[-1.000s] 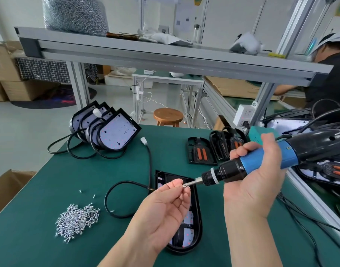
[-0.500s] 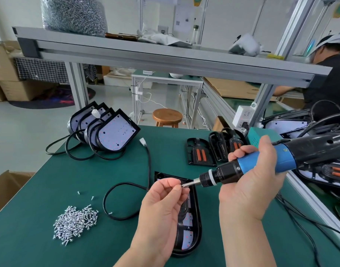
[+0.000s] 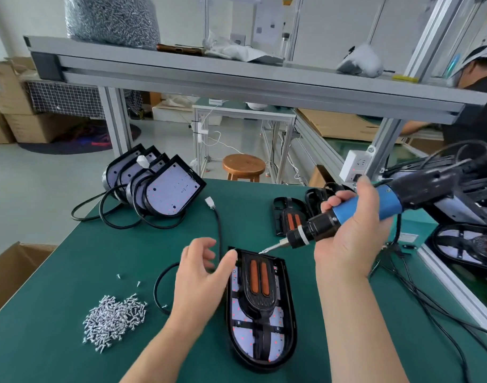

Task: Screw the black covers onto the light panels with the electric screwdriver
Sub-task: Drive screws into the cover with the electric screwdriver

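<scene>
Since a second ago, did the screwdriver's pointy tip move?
Yes. The tip of the electric screwdriver has dropped down to the far end of the light panel, which lies flat on the table.

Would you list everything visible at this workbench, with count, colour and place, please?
light panel with cover: one, black, orange strips, centre of table
stacked panels: several, black, white faces, far left
spare covers: at least two, black, behind centre panel
loose screws: one pile, silver, near left
cable: one, black, left of centre panel
stool: one, brown, beyond table
electric screwdriver: one, blue and black, bit at panel's top edge
left hand: open, at panel's upper-left corner
right hand: grips screwdriver
</scene>
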`<state>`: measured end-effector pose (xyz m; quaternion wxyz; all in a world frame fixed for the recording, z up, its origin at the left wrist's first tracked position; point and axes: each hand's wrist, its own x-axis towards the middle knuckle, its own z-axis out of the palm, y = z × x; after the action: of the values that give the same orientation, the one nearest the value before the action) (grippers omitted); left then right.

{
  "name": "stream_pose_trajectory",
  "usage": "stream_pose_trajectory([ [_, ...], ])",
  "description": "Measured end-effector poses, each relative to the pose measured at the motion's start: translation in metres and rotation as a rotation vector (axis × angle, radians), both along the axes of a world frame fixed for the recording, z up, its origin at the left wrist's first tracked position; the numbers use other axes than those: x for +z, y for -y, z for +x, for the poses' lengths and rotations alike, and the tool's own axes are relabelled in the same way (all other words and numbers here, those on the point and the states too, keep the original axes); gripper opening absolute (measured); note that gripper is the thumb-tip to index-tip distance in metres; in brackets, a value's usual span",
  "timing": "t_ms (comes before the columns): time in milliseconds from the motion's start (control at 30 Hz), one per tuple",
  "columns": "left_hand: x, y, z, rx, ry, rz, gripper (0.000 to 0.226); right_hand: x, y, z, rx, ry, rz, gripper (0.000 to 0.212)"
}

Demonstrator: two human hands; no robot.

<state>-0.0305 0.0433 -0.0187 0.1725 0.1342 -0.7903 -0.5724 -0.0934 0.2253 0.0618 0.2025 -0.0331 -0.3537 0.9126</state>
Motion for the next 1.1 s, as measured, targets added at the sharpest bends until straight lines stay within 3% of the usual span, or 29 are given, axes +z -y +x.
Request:
stream_pose_trajectory([
  [100,-0.011,0.005,-0.009,-0.154,0.282,-0.17,0.059,0.006,0.022,-0.013,-0.171,-0.024,0.075,0.016],
  [200,-0.013,0.005,-0.013,-0.271,0.369,-0.192,0.067,-0.002,0.042,-0.021,-0.105,-0.069,0.151,0.017],
  [367,-0.016,0.006,-0.013,-0.301,0.345,0.011,0.061,-0.012,0.065,-0.03,-0.067,-0.071,0.235,0.018],
  [467,-0.016,0.005,-0.01,-0.286,0.331,0.029,0.077,-0.016,0.072,-0.033,-0.054,-0.069,0.266,0.017],
  [800,-0.017,0.005,-0.013,-0.295,0.341,0.009,0.087,-0.02,0.078,-0.038,-0.022,-0.084,0.358,0.02],
  [1100,-0.023,0.007,-0.016,-0.299,0.337,-0.021,0.043,-0.022,0.085,-0.038,0.043,-0.134,0.433,0.02],
])
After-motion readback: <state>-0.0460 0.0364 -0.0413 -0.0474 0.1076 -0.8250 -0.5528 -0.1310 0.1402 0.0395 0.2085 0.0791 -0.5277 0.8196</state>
